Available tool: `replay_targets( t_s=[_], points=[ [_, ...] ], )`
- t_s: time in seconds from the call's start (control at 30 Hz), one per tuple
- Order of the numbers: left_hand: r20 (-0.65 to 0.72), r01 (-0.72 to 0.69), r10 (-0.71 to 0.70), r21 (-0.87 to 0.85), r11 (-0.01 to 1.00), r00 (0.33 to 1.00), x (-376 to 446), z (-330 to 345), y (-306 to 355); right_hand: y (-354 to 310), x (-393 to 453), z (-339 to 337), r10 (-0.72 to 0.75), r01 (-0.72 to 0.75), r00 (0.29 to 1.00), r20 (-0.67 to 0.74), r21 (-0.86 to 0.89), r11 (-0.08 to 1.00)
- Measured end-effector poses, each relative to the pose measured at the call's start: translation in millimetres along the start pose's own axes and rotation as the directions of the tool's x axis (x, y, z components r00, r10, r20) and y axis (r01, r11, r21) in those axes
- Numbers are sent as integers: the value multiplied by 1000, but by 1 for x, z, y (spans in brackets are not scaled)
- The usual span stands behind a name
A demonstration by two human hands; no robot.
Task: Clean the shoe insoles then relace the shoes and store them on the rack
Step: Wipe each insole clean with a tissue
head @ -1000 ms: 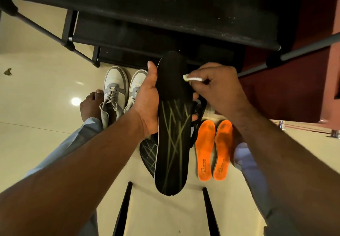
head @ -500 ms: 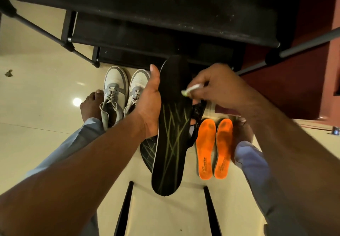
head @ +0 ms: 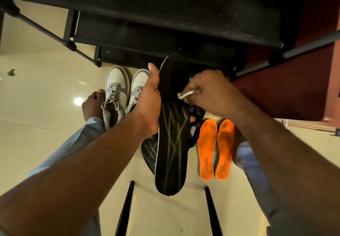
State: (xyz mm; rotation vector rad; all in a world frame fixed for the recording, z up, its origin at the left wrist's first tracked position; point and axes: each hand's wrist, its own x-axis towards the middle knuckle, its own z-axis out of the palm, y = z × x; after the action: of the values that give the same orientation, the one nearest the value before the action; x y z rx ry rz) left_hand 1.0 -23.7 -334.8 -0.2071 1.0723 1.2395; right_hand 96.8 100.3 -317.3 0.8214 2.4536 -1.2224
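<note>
A black shoe rack (head: 147,5) fills the top of the view, its upper shelf dusty and cut off by the frame edge, with lower tiers showing beneath. Below it lies a pale glossy floor (head: 36,88).

The left hand (head: 149,105) grips a long black insole (head: 173,125) along its left edge, thumb up the side and fingers curled round behind, mostly hidden. The insole is held off the floor, toe end toward the rack, and carries yellow-green crossing lines; no writing can be read on it. The right hand (head: 207,92) pinches a small white brush-like tool (head: 187,94), its pale tip touching the insole's upper middle; what kind of tool it is cannot be told.

A pair of white and grey sneakers (head: 117,92) stands on the floor just left of the held insole, laces in; the right one is partly covered by the left hand. Two orange insoles (head: 215,147) lie side by side on the floor to the right, each printed near the heel with "AIR cushion"; the smaller lines under it are too fine to read. A second black insole (head: 150,152) lies on the floor, largely hidden behind the held one. A dark shoe (head: 196,114) behind the insole is barely visible.

A bare foot (head: 93,105) rests beside the sneakers.
</note>
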Motion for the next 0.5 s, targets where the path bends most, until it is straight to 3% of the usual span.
replay_targets(
  t_s=[0.1, 0.13, 0.17, 0.23, 0.3, 0.37, 0.43, 0.5],
  points=[
    [-8, -7, 8, 10, 1000, 1000, 0, 0, -2, -7, -6, -3, -31, 1, 969, 245, 120, 993],
    [-14, -16, 16, 1, 1000, 1000, 1, 1, -1, -9, -7, -4, -39, -18, 964, 263, 208, 978],
    [-15, -27, 27, -12, 1000, 1000, 1, 1, -1, -9, -8, -5, -28, -33, 978, 205, 288, 957],
    [-1, -49, 49, -43, 998, 999, 2, 2, 0, -6, -6, -10, 41, -5, 996, -81, 400, 917],
    [4, -58, 58, -64, 996, 998, 1, 3, 1, -5, -4, -13, 91, 66, 941, -326, 439, 896],
    [18, -60, 61, -58, 997, 998, 1, 2, 0, -5, -4, -7, 49, 96, 913, -406, 328, 940],
    [37, -64, 66, -56, 996, 997, 0, 3, -1, -4, -3, 7, -26, 93, 921, -390, 152, 984],
    [32, -65, 67, -67, 996, 997, -1, 3, -1, -7, -3, 23, -55, 94, 928, -368, 89, 992]
  ],
)
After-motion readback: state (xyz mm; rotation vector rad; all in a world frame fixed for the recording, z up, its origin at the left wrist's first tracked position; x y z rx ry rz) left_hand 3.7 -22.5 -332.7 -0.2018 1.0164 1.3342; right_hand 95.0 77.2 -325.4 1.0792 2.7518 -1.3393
